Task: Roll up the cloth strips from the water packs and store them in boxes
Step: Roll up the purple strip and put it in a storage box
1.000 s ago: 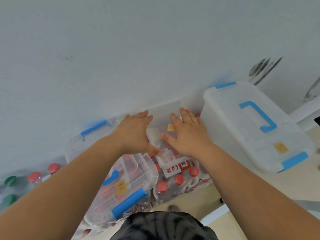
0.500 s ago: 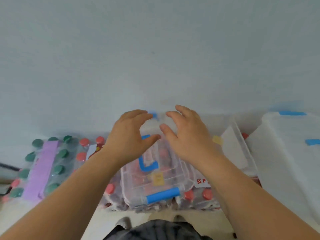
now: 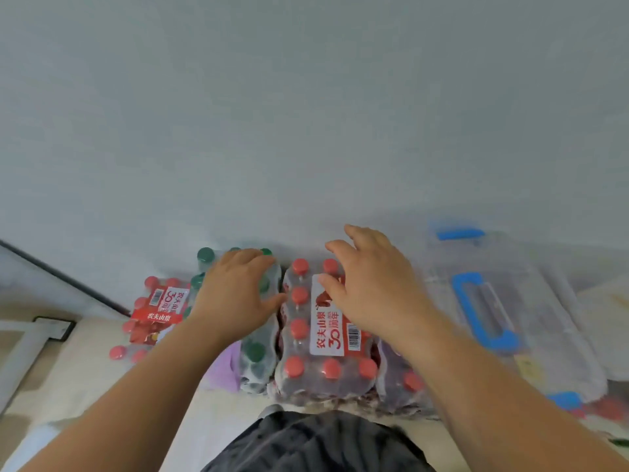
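The left grip was over the far part of the green-capped water pack, palm down. Its fingers were loosely bent and the thumb was spread toward the neighbour pack. It held nothing I could see, and whether it touched the wrap I cannot tell. The right grip was above the red-capped water pack with the fingers spread apart and also empty.

The purple cloth strip lay along the green-capped pack. Only its near end showed, hanging over the edge beside the left forearm. It was not rolled. The clear box stood to the right, blurred, and its lid seemed closed.

Several things could go wrong, in my judgement:
- If the fingers caught the plastic wrap together with the cloth, the pull would drag the pack instead of freeing the strip.
- A strip lifted from one end only could slide down to the floor.
- A roll started loosely could open again before it reached the box.
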